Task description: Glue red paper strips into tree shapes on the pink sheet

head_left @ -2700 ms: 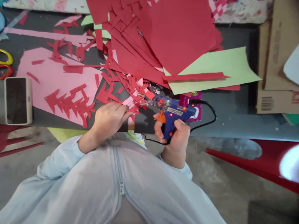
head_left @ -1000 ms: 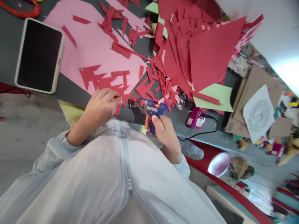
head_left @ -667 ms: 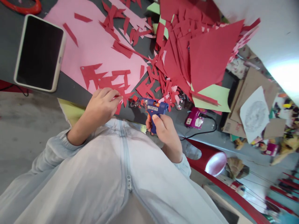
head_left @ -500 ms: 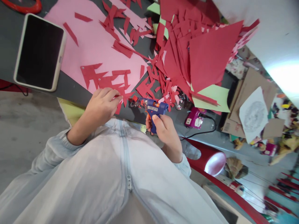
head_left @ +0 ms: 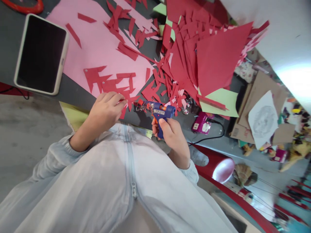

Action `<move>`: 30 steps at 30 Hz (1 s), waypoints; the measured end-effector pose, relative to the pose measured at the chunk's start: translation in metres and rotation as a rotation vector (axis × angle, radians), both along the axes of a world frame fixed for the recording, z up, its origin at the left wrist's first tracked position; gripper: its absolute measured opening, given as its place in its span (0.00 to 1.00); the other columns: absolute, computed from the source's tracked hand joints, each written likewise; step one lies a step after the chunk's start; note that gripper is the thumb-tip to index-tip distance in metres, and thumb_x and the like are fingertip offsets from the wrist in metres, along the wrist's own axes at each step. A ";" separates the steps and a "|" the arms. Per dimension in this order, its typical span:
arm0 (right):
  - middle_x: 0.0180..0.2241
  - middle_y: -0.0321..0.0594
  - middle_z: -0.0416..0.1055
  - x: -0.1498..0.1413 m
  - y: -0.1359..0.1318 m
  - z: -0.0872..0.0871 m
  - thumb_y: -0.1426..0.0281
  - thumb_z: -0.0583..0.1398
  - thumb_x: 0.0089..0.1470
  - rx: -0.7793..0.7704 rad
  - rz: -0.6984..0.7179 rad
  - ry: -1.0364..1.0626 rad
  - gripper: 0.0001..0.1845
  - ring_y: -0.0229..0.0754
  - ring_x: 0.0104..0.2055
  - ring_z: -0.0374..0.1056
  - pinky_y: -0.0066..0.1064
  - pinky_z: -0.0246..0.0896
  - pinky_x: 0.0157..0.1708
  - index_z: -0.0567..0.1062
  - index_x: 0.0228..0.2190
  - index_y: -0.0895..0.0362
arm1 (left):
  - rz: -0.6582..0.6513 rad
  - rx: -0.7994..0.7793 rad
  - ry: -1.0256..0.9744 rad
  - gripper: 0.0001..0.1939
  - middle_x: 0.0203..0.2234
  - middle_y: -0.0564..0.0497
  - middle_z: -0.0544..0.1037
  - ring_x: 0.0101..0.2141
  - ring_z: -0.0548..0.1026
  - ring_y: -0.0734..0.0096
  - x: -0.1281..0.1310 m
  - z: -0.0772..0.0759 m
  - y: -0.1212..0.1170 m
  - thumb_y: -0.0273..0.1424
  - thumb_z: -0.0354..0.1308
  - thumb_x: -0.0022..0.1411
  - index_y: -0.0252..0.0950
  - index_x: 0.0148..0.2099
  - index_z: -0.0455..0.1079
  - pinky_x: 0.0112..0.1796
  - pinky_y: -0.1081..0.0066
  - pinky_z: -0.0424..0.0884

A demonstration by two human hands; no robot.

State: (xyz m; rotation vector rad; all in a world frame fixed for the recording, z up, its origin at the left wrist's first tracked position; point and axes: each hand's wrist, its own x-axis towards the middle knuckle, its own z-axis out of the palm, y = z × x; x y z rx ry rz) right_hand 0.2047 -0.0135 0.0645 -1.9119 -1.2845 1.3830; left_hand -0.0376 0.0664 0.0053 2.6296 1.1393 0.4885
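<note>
In my right hand (head_left: 172,132) I grip a blue hot glue gun (head_left: 162,112), fingers wrapped round its handle. Its red-collared nozzle points left, close to the fingertips of my left hand (head_left: 109,105), with wispy strands clinging to the barrel. My left fingers are pinched together, and a bit of a red paper piece shows between them; most of it is hidden. Just beyond that hand, red cut-paper shapes (head_left: 93,76) with small eyelet-like dots lie on a pink sheet (head_left: 89,42).
A tablet-like device (head_left: 41,55) with a dark screen lies at the left, below orange-red scissor handles (head_left: 29,8). Red sheets and strips (head_left: 218,58) are heaped at the back right. A magenta box (head_left: 202,123) with a black cable (head_left: 213,138) stands right of the glue gun.
The glue gun has shifted very slightly in my right hand's grip. My left hand stays where it was.
</note>
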 end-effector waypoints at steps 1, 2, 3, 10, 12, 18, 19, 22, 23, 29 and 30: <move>0.21 0.36 0.71 0.001 -0.001 0.001 0.55 0.54 0.64 -0.007 -0.002 0.003 0.21 0.36 0.20 0.65 0.27 0.60 0.19 0.75 0.28 0.55 | 0.001 -0.008 -0.008 0.14 0.43 0.41 0.80 0.45 0.74 0.54 0.000 0.000 0.000 0.27 0.50 0.70 0.35 0.50 0.76 0.43 0.56 0.70; 0.21 0.36 0.71 0.001 -0.001 0.001 0.55 0.53 0.64 -0.015 -0.005 0.007 0.21 0.36 0.20 0.65 0.27 0.59 0.19 0.75 0.29 0.55 | 0.001 -0.016 -0.016 0.14 0.44 0.41 0.79 0.45 0.74 0.54 0.000 0.000 0.000 0.27 0.50 0.70 0.35 0.50 0.76 0.43 0.55 0.70; 0.20 0.35 0.71 0.002 -0.002 0.002 0.55 0.53 0.64 -0.020 -0.009 0.009 0.21 0.36 0.20 0.65 0.26 0.59 0.18 0.75 0.29 0.55 | 0.001 -0.021 -0.024 0.14 0.44 0.40 0.79 0.45 0.74 0.53 0.000 -0.001 0.000 0.27 0.50 0.70 0.35 0.50 0.76 0.43 0.55 0.70; 0.21 0.35 0.71 0.003 -0.005 0.001 0.55 0.53 0.64 -0.020 0.004 -0.008 0.22 0.35 0.20 0.65 0.26 0.60 0.20 0.75 0.27 0.55 | -0.004 0.023 0.010 0.14 0.43 0.41 0.79 0.44 0.74 0.54 0.001 0.000 0.000 0.27 0.50 0.70 0.34 0.50 0.76 0.43 0.56 0.70; 0.21 0.35 0.71 0.004 -0.005 0.001 0.55 0.53 0.64 -0.020 0.007 -0.015 0.22 0.35 0.20 0.65 0.27 0.59 0.20 0.75 0.27 0.55 | -0.003 0.022 0.013 0.14 0.43 0.42 0.79 0.44 0.74 0.55 0.001 0.000 0.000 0.27 0.50 0.70 0.35 0.50 0.76 0.43 0.57 0.70; 0.22 0.38 0.72 0.003 -0.002 0.005 0.58 0.53 0.64 0.007 0.018 -0.079 0.22 0.36 0.22 0.66 0.27 0.58 0.21 0.73 0.23 0.55 | -0.005 0.076 0.019 0.14 0.44 0.42 0.79 0.45 0.74 0.56 0.000 -0.002 -0.001 0.27 0.50 0.71 0.33 0.50 0.76 0.43 0.58 0.70; 0.23 0.38 0.73 0.002 -0.002 0.006 0.58 0.53 0.63 0.015 0.020 -0.094 0.22 0.36 0.23 0.66 0.27 0.58 0.21 0.72 0.21 0.55 | -0.005 0.078 0.017 0.14 0.44 0.42 0.79 0.45 0.74 0.56 0.000 -0.002 -0.002 0.27 0.50 0.71 0.33 0.50 0.76 0.43 0.58 0.70; 0.24 0.38 0.73 0.002 -0.003 0.009 0.59 0.54 0.62 0.038 0.023 -0.087 0.22 0.35 0.22 0.65 0.28 0.58 0.22 0.70 0.20 0.55 | -0.003 0.073 0.010 0.14 0.43 0.41 0.80 0.45 0.74 0.55 0.000 -0.002 -0.001 0.27 0.50 0.71 0.33 0.50 0.76 0.43 0.57 0.70; 0.24 0.38 0.73 0.003 -0.004 0.009 0.60 0.54 0.62 0.047 0.013 -0.061 0.21 0.35 0.22 0.66 0.28 0.59 0.22 0.70 0.20 0.55 | -0.001 0.072 0.010 0.14 0.43 0.41 0.80 0.44 0.75 0.55 0.000 -0.002 -0.001 0.27 0.50 0.71 0.33 0.50 0.76 0.42 0.57 0.71; 0.19 0.34 0.69 0.018 -0.018 0.014 0.62 0.53 0.62 0.242 -0.143 -0.076 0.17 0.39 0.23 0.66 0.33 0.64 0.28 0.72 0.24 0.53 | -0.005 -0.003 0.033 0.15 0.42 0.42 0.80 0.43 0.76 0.56 0.003 0.002 0.009 0.27 0.49 0.69 0.35 0.48 0.77 0.40 0.58 0.72; 0.19 0.35 0.69 0.021 -0.021 0.014 0.62 0.52 0.62 0.272 -0.147 -0.142 0.18 0.40 0.24 0.67 0.34 0.64 0.29 0.71 0.23 0.53 | -0.002 -0.022 0.029 0.15 0.42 0.42 0.80 0.44 0.76 0.55 0.004 0.003 0.012 0.27 0.48 0.69 0.36 0.48 0.77 0.41 0.57 0.72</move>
